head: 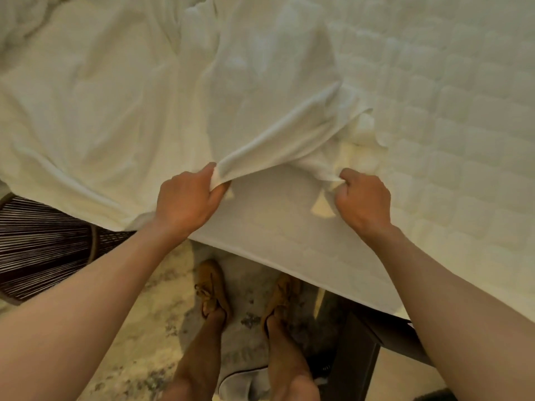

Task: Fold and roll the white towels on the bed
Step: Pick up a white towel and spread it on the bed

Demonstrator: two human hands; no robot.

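Left hand (185, 199) — fingers curled, gripping white towel (260, 120) edge | right hand (362, 198) — fingers curled, pinching the same edge, over the bed (463, 140)

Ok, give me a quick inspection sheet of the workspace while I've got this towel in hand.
Surface: quilted white bed, its edge next to the person.
Job's things: towel crumpled on the bed, near edge lifted; more white cloth to its left, towel or sheet unclear.
Clutter: pale shoe on the floor.
Hands: left hand and right hand each grip the towel's near edge.
Cables: nothing seen.
Surroundings: dark woven chair at left; tan shoes on the feet.
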